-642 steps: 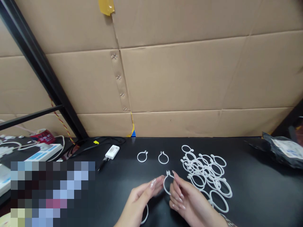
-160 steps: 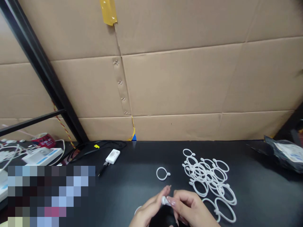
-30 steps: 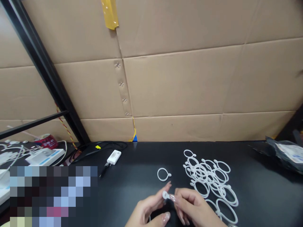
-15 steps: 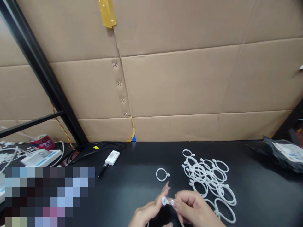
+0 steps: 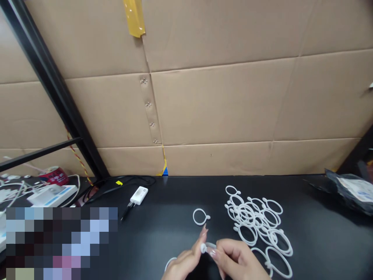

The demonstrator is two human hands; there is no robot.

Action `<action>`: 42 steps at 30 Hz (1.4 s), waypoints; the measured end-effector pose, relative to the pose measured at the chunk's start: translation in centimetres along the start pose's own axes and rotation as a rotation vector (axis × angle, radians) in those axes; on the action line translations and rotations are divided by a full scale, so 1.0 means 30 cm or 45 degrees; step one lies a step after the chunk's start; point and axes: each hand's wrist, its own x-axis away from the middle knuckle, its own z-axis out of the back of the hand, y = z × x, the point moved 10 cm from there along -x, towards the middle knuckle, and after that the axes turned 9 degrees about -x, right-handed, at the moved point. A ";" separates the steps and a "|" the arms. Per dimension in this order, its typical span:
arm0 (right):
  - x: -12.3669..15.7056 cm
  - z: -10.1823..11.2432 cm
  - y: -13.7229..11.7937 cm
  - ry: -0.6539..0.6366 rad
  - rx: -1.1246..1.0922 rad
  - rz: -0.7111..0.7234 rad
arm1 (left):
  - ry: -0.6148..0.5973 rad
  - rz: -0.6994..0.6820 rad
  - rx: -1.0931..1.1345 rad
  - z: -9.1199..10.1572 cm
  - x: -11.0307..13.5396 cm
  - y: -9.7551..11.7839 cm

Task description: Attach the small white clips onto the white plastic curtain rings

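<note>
At the bottom centre of the frame, a person's left hand [image 5: 185, 262] and right hand [image 5: 234, 259] meet over a black table [image 5: 163, 233], pinching a small white plastic ring [image 5: 205, 247] between their fingertips. To the right of the hands lies a loose pile of white rings [image 5: 258, 225], overlapping one another; a single ring [image 5: 200, 216] lies flat just above the hands, apart from the pile. Another white ring edge [image 5: 169, 263] shows at the lower left of the left hand, partly hidden by it. Farther left sit a white charger [image 5: 139, 195] with its black cable, a power strip [image 5: 51, 194] and a red can [image 5: 54, 175]; a dark plastic bag [image 5: 348, 189] rests at the right edge. A cardboard wall [image 5: 221, 101] fills the upper frame, crossed at the left by a black metal frame [image 5: 52, 87].

Compared with half a second ago, the hands sit a little lower in the frame, and the single ring and the pile lie as they did. Both hands are closed on the held ring, the left by fingertip and thumb, the right with fingers curled; most of the ring is hidden behind the fingers.
</note>
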 end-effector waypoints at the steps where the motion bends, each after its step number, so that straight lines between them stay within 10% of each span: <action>1: -0.001 -0.003 0.000 -0.009 -0.006 -0.001 | 0.003 0.005 0.019 0.001 -0.002 -0.003; 6: -0.004 -0.004 -0.055 -0.023 0.139 0.093 | 0.022 0.086 0.234 -0.004 -0.029 -0.019; 12: 0.007 0.125 -0.208 0.268 1.310 0.525 | 0.486 0.252 0.760 0.187 -0.032 -0.050; 17: 0.003 0.239 -0.246 0.584 1.922 0.549 | 0.686 0.345 1.000 0.294 -0.017 -0.089; 20: 0.018 0.171 -0.255 0.490 1.798 0.597 | 0.711 0.351 1.014 0.305 -0.014 -0.101; 25: 0.017 -0.133 -0.152 -0.287 1.156 0.370 | 0.731 0.337 1.011 0.309 -0.016 -0.105; 30: -0.040 -0.296 -0.082 -0.540 1.078 0.303 | 0.739 0.319 0.996 0.316 -0.018 -0.108; 36: -0.104 -0.359 -0.026 -0.679 1.072 0.363 | 0.713 0.292 0.944 0.310 -0.025 -0.097; 42: -0.055 -0.270 -0.086 -0.633 0.642 0.236 | 0.673 0.281 0.947 0.280 -0.026 -0.096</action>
